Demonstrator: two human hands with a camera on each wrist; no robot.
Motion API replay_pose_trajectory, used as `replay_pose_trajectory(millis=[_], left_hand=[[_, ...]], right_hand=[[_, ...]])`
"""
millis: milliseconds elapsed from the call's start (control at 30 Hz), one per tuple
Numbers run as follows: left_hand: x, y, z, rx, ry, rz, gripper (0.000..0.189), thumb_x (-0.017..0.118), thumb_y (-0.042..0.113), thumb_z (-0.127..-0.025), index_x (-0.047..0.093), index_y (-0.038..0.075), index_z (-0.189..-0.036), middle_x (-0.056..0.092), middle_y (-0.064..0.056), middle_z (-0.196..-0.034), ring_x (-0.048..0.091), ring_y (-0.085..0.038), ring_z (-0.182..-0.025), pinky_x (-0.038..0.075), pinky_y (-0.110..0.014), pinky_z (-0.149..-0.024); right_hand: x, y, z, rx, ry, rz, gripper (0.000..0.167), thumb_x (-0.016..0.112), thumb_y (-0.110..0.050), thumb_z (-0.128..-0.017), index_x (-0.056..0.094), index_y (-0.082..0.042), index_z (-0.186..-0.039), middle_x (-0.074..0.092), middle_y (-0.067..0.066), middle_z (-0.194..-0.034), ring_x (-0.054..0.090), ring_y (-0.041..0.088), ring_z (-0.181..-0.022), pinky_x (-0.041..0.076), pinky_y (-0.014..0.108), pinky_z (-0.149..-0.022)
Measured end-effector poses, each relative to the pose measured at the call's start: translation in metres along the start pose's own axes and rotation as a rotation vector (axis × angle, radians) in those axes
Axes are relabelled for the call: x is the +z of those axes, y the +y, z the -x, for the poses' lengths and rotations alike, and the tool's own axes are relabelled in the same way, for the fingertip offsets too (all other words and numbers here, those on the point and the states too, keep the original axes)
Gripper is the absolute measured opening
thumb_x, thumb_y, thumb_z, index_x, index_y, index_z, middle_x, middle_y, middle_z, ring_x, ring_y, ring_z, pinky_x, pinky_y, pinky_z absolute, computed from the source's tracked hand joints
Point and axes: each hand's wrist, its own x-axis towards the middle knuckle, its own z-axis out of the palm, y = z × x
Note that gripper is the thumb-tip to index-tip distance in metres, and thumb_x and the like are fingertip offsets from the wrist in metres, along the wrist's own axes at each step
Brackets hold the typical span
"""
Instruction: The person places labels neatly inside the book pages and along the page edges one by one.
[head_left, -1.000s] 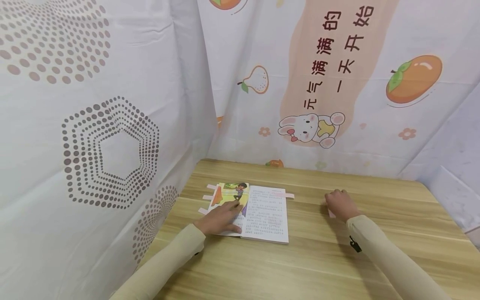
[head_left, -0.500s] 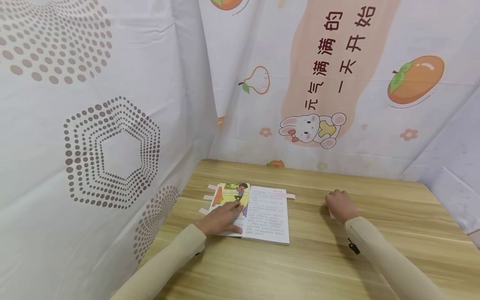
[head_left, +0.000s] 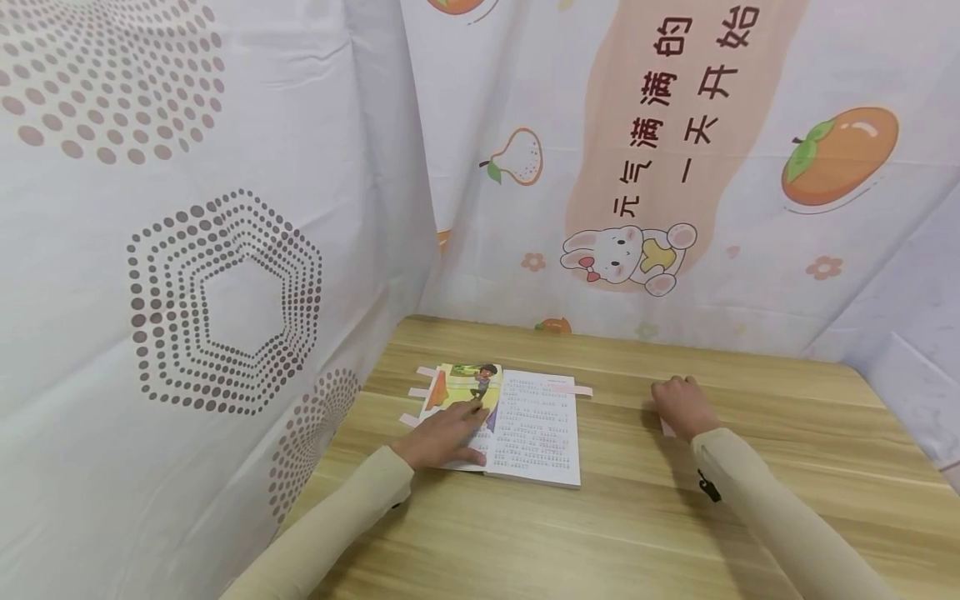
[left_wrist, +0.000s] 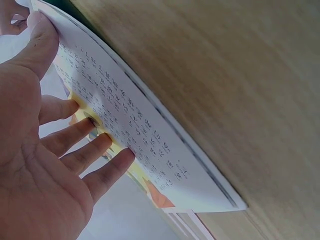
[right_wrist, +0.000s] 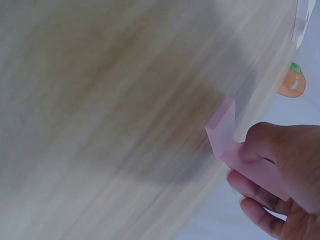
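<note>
An open book [head_left: 536,437] lies on the wooden table, with a colour picture of a child on its left page and printed text on the right. My left hand [head_left: 446,435] rests on that left page, fingers spread and nearly straight; in the left wrist view its fingertips [left_wrist: 127,155] touch the printed sheet. To the right of the book, my right hand [head_left: 681,408] is low over the table. Its thumb and fingers pinch a pink sticky-note pad [right_wrist: 262,175], seen in the right wrist view with one part [right_wrist: 222,127] angled up. The palm hides the pad's near end.
Several pink tabs [head_left: 420,392] stick out from the book's left edge, and one pink tab [head_left: 581,391] from its right edge. A white printed curtain [head_left: 495,283] hangs behind the table [head_left: 600,542], and another dotted curtain [head_left: 240,300] closes off the left side.
The head view has shifted very slightly. Both hands, the book and the pink pad keep their places.
</note>
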Motion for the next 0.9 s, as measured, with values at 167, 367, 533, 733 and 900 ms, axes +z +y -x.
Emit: replay_pose_trajectory(millis=[167, 367, 533, 733, 900], left_hand=[[-0.0004, 0.0, -0.0001, -0.008, -0.008, 0.01, 0.09, 0.066, 0.055, -0.092, 0.037, 0.001, -0.158, 0.032, -0.021, -0.163, 0.035, -0.036, -0.148, 0.039, -0.049, -0.114], [-0.0017, 0.0014, 0.0006, -0.014, -0.019, 0.018, 0.09, 0.065, 0.056, -0.092, 0.037, 0.002, -0.158, 0.032, -0.021, -0.163, 0.034, -0.036, -0.149, 0.039, -0.049, -0.115], [-0.0006, 0.0013, 0.0012, -0.016, -0.02, 0.025, 0.09, 0.066, 0.055, -0.092, 0.037, 0.002, -0.158, 0.033, -0.022, -0.163, 0.035, -0.036, -0.148, 0.039, -0.049, -0.114], [0.0006, 0.001, 0.0019, -0.005, -0.01, 0.023, 0.09, 0.065, 0.056, -0.092, 0.038, 0.001, -0.157, 0.033, -0.023, -0.162, 0.036, -0.036, -0.147, 0.039, -0.049, -0.114], [-0.0014, 0.0003, 0.0013, 0.017, 0.005, 0.007, 0.089, 0.067, 0.054, -0.092, 0.039, -0.001, -0.156, 0.035, -0.024, -0.161, 0.037, -0.038, -0.146, 0.041, -0.05, -0.112]], right_hand=[[-0.0023, 0.0021, 0.0008, -0.006, 0.014, -0.024, 0.015, 0.074, 0.01, -0.086, 0.063, 0.001, -0.08, 0.065, 0.012, -0.069, 0.063, 0.03, -0.067, 0.052, 0.051, -0.067], [-0.001, 0.0017, 0.0027, 0.01, 0.006, -0.021, 0.015, 0.079, 0.007, -0.082, 0.065, 0.001, -0.083, 0.067, 0.013, -0.072, 0.065, 0.031, -0.07, 0.053, 0.055, -0.073], [-0.0004, -0.0003, 0.0043, 0.022, 0.007, -0.022, 0.016, 0.082, 0.004, -0.081, 0.067, 0.001, -0.085, 0.067, 0.014, -0.073, 0.066, 0.031, -0.07, 0.053, 0.055, -0.074], [0.0002, 0.0004, 0.0044, 0.029, 0.011, -0.038, 0.017, 0.08, 0.005, -0.082, 0.064, 0.001, -0.082, 0.064, 0.012, -0.069, 0.064, 0.03, -0.066, 0.05, 0.052, -0.069], [0.0022, 0.0045, 0.0023, 0.044, 0.003, -0.065, 0.022, 0.082, -0.002, -0.083, 0.061, 0.0, -0.082, 0.062, 0.011, -0.066, 0.062, 0.029, -0.064, 0.049, 0.052, -0.069]])
